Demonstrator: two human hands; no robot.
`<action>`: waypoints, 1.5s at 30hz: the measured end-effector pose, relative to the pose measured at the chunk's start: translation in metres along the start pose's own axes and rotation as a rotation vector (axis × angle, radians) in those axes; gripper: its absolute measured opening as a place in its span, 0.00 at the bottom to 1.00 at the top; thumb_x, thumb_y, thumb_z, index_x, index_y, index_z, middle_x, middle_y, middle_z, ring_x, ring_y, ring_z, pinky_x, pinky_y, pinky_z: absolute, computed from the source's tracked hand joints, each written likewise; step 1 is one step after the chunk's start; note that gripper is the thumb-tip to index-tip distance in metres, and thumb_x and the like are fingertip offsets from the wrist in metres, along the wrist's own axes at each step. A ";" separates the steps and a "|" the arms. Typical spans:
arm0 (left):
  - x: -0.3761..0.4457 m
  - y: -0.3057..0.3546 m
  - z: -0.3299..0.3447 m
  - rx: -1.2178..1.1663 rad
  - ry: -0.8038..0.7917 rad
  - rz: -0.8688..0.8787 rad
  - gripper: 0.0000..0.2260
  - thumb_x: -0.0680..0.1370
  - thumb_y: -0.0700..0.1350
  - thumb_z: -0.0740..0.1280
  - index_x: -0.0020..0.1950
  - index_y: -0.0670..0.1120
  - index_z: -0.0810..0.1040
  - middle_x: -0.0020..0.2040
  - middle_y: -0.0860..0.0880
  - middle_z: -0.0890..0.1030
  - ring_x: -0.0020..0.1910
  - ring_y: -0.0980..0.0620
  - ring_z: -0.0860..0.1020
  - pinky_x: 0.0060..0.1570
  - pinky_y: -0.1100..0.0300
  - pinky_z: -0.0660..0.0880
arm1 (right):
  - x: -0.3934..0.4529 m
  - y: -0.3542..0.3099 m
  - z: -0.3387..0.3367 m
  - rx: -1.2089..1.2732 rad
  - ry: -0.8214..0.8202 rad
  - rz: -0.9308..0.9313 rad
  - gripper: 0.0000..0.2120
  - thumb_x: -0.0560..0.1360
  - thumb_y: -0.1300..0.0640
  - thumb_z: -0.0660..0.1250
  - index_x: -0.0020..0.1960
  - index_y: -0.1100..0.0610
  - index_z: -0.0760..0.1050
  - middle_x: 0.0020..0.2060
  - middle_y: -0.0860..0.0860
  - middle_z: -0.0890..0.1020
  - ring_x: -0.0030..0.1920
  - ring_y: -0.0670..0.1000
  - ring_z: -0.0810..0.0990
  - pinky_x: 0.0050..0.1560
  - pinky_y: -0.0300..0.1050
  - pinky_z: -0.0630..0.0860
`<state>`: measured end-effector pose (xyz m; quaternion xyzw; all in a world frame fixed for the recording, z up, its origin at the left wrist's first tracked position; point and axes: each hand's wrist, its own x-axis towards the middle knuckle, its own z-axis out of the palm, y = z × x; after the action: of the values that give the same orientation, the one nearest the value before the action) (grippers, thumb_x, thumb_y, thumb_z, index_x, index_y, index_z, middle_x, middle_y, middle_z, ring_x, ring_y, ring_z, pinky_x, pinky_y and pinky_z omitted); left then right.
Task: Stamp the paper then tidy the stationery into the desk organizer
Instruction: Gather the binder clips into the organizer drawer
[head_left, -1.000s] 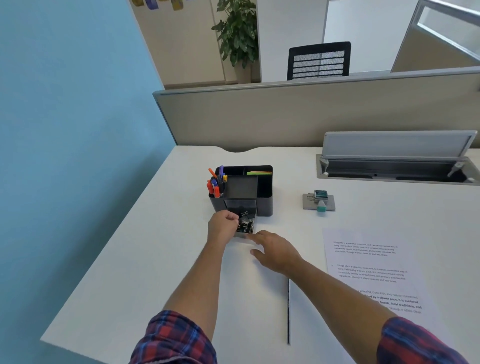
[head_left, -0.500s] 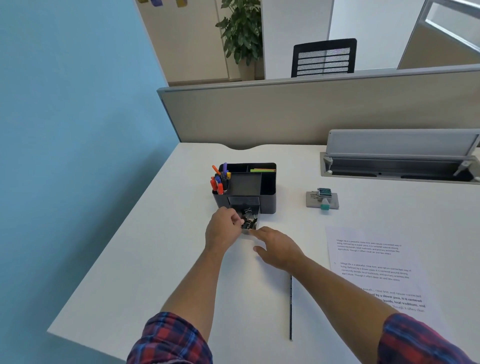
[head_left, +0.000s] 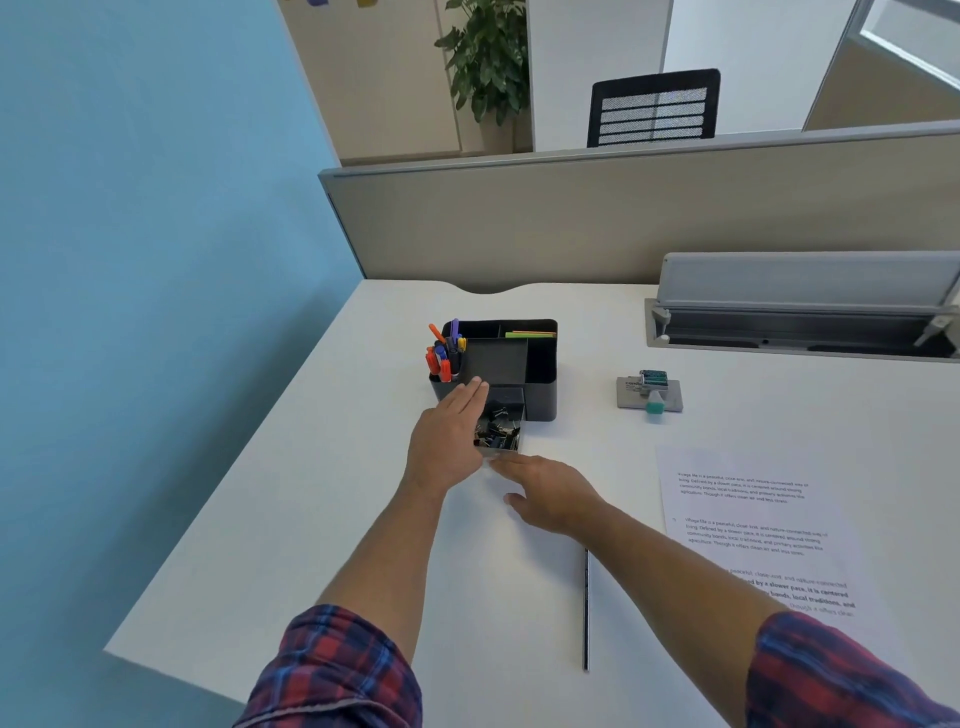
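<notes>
Desk organizer (head_left: 540, 387) sits dark and boxy on the white desk (head_left: 322, 499), and I've got both hands right at its front. Its small drawer (head_left: 501, 434) is pulled out toward me, full of black binder clips (head_left: 496, 431). My left hand (head_left: 449, 441) lies flat, fingers straight and together, alongside the drawer's left edge; the fingertips reach up to the organizer's front wall. Nothing pinched there, just an open palm-down hand. My right hand (head_left: 548, 493) is just on the near side of the drawer, fingers relaxed and spread, the fingertips at the drawer's front lip; whether they actually touch it I can't tell.

Beyond my left fingertips, the organizer's left compartment holds upright pens and markers (head_left: 445, 353) in orange, blue and purple. Farther back on the right side of the organizer I see a strip of green and orange sticky notes (head_left: 530, 334).

Well off to the right of my right hand, a grey stamp pad (head_left: 631, 395) lies on the desk with a teal-handled stamp (head_left: 655, 402) on it. Nearer to me on that side is the printed paper (head_left: 753, 519), lying flat, partly under my right forearm. Just below my right wrist a thin dark ruler (head_left: 586, 608) runs toward the near edge of the desk. Plaid sleeves (head_left: 332, 670) are pushed up on both arms
</notes>
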<state>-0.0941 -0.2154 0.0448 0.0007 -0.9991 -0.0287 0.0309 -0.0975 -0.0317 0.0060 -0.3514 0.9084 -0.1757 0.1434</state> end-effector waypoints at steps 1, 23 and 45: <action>0.000 -0.001 0.001 -0.011 -0.013 -0.009 0.44 0.72 0.40 0.74 0.83 0.52 0.55 0.82 0.55 0.54 0.79 0.50 0.61 0.67 0.54 0.72 | 0.001 -0.001 0.000 -0.003 -0.007 0.000 0.28 0.81 0.52 0.63 0.80 0.47 0.60 0.78 0.44 0.64 0.74 0.52 0.69 0.68 0.51 0.71; 0.016 0.005 -0.005 -0.113 0.004 -0.094 0.40 0.72 0.40 0.76 0.80 0.53 0.62 0.79 0.52 0.65 0.77 0.48 0.66 0.69 0.47 0.70 | 0.040 0.000 -0.032 0.111 -0.098 0.169 0.37 0.79 0.48 0.69 0.81 0.50 0.55 0.82 0.47 0.51 0.76 0.55 0.66 0.72 0.52 0.69; 0.030 0.017 -0.001 0.100 0.168 -0.056 0.26 0.72 0.47 0.78 0.67 0.49 0.72 0.64 0.48 0.75 0.61 0.47 0.74 0.56 0.58 0.77 | -0.045 0.028 -0.045 -0.071 -0.477 -0.147 0.22 0.61 0.38 0.79 0.52 0.43 0.81 0.46 0.38 0.80 0.48 0.43 0.78 0.51 0.45 0.77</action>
<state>-0.1240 -0.1985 0.0487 0.0326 -0.9928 0.0204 0.1137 -0.0988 0.0287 0.0408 -0.4528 0.8265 -0.0657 0.3278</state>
